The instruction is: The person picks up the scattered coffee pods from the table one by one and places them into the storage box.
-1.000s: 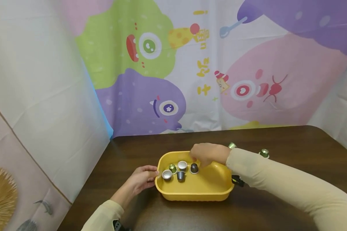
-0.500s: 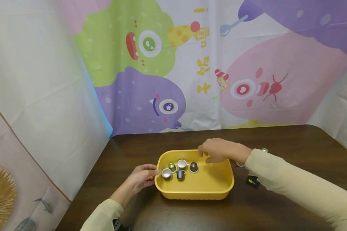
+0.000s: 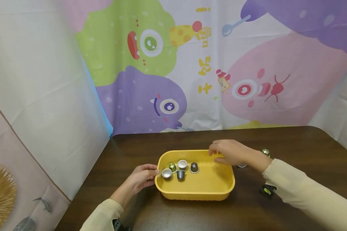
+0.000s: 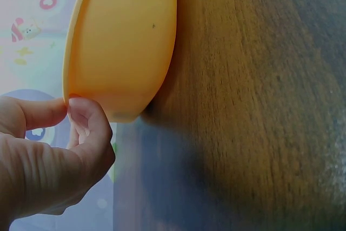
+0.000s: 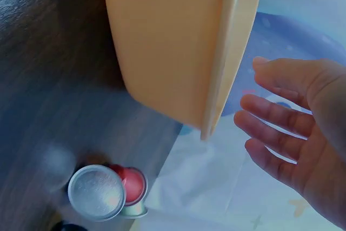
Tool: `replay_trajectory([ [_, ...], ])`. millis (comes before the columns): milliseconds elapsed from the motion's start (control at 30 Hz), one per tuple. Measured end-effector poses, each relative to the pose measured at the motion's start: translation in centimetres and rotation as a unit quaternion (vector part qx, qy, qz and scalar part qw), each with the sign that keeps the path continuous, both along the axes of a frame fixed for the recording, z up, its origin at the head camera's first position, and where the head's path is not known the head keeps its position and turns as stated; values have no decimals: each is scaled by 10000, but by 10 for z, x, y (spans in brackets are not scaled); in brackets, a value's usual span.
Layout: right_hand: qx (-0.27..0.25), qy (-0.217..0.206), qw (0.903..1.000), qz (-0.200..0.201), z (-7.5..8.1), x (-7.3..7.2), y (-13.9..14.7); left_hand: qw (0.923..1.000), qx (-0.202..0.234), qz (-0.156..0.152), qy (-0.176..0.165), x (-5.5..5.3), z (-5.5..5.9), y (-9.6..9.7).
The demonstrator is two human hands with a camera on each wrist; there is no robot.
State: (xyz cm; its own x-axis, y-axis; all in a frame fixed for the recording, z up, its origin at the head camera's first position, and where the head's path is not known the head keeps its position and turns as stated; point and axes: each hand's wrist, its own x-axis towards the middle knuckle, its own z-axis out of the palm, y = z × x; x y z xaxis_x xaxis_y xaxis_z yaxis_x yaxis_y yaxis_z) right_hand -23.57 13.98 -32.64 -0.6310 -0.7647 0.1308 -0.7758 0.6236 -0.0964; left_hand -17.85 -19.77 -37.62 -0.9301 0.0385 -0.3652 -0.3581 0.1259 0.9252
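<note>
My left hand [image 3: 143, 176] pinches the left rim of a yellow plastic tub [image 3: 196, 196] between thumb and fingers, as the left wrist view [image 4: 70, 150] also shows. Above the tub's far right corner is my right hand [image 3: 229, 152], fingers loosely spread and holding nothing. Inside the tub, coffee capsules lie gathered at the left: a green one [image 3: 172, 167], two with pale lids up [image 3: 166, 174], and two dark ones [image 3: 194, 167]. The right side of the tub's floor is bare.
Right of the tub more coffee capsules lie on the dark wooden table [image 3: 300, 150], among them a green one [image 3: 265, 152], partly behind my right forearm. The right wrist view shows a silver-lidded capsule [image 5: 96, 193] beside a red one [image 5: 134, 185]. A cartoon curtain [image 3: 150, 106] hangs behind.
My right hand has risen out of the tub and drawn right, its fingers loosening. The left hand and tub stay nearly still. The capsules inside appear unmoved.
</note>
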Motion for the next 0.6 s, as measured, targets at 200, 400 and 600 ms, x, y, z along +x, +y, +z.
replay_trajectory([
  [200,-435,12,9988,-218,-1,1,18,10000,0,-19,12,0,0,0],
  [400,-730,76,9958,-552,-4,-2,33,10000,-17,45,3,0,1,-1],
  [600,-727,-24,9930,-926,-10,-6,47,10000,52,9,33,1,0,-1],
])
